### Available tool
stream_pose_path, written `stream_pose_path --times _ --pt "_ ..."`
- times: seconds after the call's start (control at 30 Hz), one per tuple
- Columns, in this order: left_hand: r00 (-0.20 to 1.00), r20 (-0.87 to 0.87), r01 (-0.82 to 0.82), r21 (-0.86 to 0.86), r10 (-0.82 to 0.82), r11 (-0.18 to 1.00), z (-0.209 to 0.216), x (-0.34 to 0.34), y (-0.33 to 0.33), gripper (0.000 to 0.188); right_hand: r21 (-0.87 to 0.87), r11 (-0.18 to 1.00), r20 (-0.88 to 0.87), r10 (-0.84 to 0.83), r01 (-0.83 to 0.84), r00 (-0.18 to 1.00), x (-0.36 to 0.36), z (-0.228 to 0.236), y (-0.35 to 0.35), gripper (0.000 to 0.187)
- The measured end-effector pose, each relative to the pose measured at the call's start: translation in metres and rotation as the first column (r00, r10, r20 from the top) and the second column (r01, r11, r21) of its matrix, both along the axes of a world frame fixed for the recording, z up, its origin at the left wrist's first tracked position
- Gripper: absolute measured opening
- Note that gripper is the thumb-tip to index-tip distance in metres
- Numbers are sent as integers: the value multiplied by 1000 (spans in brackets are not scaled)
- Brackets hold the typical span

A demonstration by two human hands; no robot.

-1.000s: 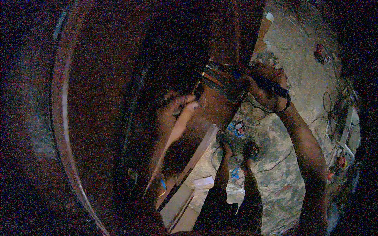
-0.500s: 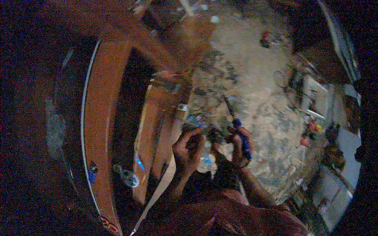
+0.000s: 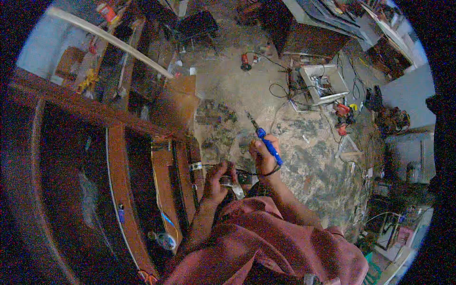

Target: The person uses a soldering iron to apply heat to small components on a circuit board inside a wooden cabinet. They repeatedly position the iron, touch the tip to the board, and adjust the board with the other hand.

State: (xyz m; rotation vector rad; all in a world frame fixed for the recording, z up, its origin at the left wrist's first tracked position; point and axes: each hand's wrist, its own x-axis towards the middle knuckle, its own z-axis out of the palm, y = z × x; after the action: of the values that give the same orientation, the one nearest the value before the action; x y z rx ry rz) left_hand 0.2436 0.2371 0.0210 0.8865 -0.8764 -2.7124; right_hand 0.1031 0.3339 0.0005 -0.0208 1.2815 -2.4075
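A soldering iron with a blue handle [image 3: 270,148] is gripped in my right hand [image 3: 262,153], its dark metal shaft pointing up and away to the left. From the handle's lower end a black cord [image 3: 244,173] curves left toward my other hand. My left hand [image 3: 219,184] is closed, with fingers bent close to the cord; what it holds is too small and dim to make out. Just below its fingertips shows a pale, shiny piece [image 3: 238,191]. Left of the fingers, a small light-coloured strip [image 3: 195,166] lies at the edge of the brown wooden frame [image 3: 183,164].
Wooden furniture with dark openings fills the left side. On one board lie a clear round container [image 3: 166,241] and a small blue-handled tool [image 3: 121,213]. Ahead right, a white box [image 3: 325,84] holds metal parts among loose cables. A red tool [image 3: 245,61] sits on the stained floor [image 3: 304,142].
The view has swung, bringing more floor and the white box in. My right hand has moved up and away from my left with the soldering iron, which now tilts further left.
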Motion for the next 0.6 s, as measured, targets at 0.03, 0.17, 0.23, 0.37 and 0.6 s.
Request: stream_pose_path --times 0.03,0.17,0.23,0.37,0.6 --pt "990 33 143 -108 -140 984 -2 10 -14 31 -36 999 65 -12 14 998 5 -9 -16 29" --pt "860 186 510 -299 -475 807 1 42 -22 33 -149 989 220 30 3 975 19 -23 -33 28" --pt "872 128 490 -204 -473 847 10 43 -6 35 -182 983 271 82 -32 959 15 -24 -23 26" --pt "889 -168 392 -203 -426 897 18 39 1 36 -168 937 259 342 -307 903 15 -32 -20 17" --pt "973 22 -188 -508 231 841 -50 25 -17 33 -154 966 284 245 -208 927 59 -62 -42 22"
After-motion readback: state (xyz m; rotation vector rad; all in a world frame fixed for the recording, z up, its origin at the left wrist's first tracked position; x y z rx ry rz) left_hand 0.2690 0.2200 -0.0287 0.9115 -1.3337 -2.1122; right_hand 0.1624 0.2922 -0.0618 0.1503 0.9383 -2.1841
